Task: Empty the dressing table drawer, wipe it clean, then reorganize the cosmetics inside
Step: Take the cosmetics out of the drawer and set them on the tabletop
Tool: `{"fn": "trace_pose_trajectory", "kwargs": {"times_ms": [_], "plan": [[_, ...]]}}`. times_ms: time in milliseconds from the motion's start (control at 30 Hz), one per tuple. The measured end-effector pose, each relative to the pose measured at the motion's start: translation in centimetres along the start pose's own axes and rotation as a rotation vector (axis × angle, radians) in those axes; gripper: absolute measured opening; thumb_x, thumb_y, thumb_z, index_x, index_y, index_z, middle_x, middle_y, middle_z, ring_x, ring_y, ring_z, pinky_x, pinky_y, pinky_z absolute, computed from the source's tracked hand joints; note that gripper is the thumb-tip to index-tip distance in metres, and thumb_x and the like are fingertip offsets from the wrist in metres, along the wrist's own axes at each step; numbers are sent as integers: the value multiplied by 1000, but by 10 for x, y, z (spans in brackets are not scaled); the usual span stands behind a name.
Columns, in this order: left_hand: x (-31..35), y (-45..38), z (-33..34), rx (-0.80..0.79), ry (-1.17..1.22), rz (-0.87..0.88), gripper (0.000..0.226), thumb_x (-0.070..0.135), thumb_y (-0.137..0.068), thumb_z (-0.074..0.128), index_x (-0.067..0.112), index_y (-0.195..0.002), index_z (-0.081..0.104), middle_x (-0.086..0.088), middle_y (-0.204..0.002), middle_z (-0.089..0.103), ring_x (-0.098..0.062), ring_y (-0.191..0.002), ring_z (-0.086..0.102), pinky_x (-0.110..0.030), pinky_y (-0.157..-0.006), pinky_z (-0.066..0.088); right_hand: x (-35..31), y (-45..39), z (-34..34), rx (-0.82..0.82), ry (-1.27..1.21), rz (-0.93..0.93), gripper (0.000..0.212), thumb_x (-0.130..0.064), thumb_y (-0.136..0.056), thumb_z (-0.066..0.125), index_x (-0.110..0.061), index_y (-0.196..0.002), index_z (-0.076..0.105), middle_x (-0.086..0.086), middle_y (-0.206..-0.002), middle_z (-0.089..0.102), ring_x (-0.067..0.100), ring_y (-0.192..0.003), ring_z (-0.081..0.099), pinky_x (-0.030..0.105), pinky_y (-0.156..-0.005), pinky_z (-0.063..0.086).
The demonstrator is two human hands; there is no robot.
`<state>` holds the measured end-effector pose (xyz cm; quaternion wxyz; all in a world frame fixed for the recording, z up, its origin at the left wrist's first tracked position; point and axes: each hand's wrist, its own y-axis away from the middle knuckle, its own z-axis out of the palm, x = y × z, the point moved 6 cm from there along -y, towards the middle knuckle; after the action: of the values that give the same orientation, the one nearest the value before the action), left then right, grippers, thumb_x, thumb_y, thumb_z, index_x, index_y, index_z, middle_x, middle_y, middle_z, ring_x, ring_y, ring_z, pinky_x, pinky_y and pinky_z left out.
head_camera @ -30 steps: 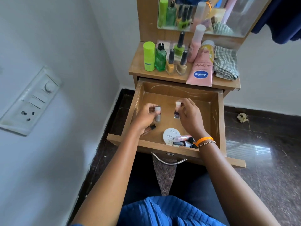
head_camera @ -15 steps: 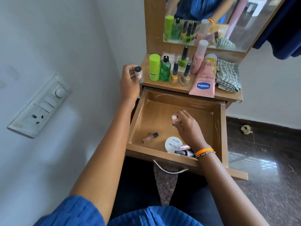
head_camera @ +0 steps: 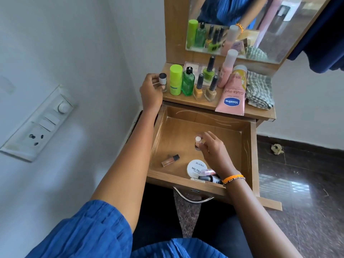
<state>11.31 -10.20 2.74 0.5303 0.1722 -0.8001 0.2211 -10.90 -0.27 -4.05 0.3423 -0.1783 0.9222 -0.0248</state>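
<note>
The wooden drawer [head_camera: 249, 146] stands pulled open below the dressing table top [head_camera: 260, 113]. My left hand [head_camera: 150, 92] grips a small clear bottle with a grey cap [head_camera: 162, 81] at the top's left end, beside a lime green tube [head_camera: 176, 81]. Inside the drawer, my right hand [head_camera: 212, 151] pinches a small white-capped bottle [head_camera: 197, 141] standing upright on the drawer floor. A lip gloss [head_camera: 170, 160] lies at the drawer's left front. A round white nail polish remover tub [head_camera: 196, 168] and several small tubes [head_camera: 210, 178] lie along the front wall.
On the top stand a green glass bottle [head_camera: 188, 82], three nail polishes [head_camera: 210, 71], a pink spray bottle [head_camera: 227, 69], a pink Vaseline tube [head_camera: 231, 94] and a folded checked cloth [head_camera: 259, 90]. A mirror [head_camera: 260, 25] rises behind. A wall with a switchboard [head_camera: 37, 125] lies left.
My left hand lifted the grey-capped bottle out of the drawer and brought it to the table top's left end. My right hand stayed on the white-capped bottle.
</note>
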Motion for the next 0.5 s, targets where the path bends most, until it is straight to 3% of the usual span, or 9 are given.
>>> {"fn": "trace_pose_trajectory", "kwargs": {"times_ms": [100, 167, 267, 400, 500], "plan": [[-7, 4, -4, 13, -4, -19, 42, -5, -84, 59, 8, -123, 50, -3, -122, 56, -17, -109, 58, -21, -92, 49, 4, -2, -2, 27, -62, 38, 19, 0, -88, 51, -6, -103, 61, 7, -98, 63, 17, -77, 56, 17, -64, 43], [-8, 11, -7, 20, 8, -20, 45, -6, -85, 57, 10, -126, 48, -5, -126, 51, -20, -111, 57, -28, -95, 48, 7, -5, -6, 72, -152, 115, 18, -1, -87, 55, -7, -101, 63, 3, -92, 64, 13, -76, 56, 12, -63, 40], [-13, 28, -13, 26, 53, -52, 42, -6, -87, 52, 11, -125, 48, -4, -122, 51, -13, -106, 55, -15, -84, 45, 5, -10, -13, 131, -351, 220, 14, -7, -85, 62, -14, -97, 64, -5, -84, 67, 3, -72, 60, 14, -66, 45], [-25, 53, -21, 71, 104, -99, 33, -3, -88, 49, 10, -119, 53, -4, -106, 57, -3, -85, 54, -3, -66, 43, -38, -36, -39, 199, -533, 67, 16, -8, -86, 63, -17, -99, 58, 0, -89, 69, 17, -80, 67, 30, -74, 55], [-33, 72, -22, 73, 113, -94, 30, -2, -88, 47, 8, -116, 55, -2, -99, 58, -7, -81, 55, -5, -66, 44, -79, -74, -71, 279, -528, -53, 17, -7, -86, 61, -16, -99, 55, 5, -93, 67, 20, -84, 68, 30, -73, 58]]}}
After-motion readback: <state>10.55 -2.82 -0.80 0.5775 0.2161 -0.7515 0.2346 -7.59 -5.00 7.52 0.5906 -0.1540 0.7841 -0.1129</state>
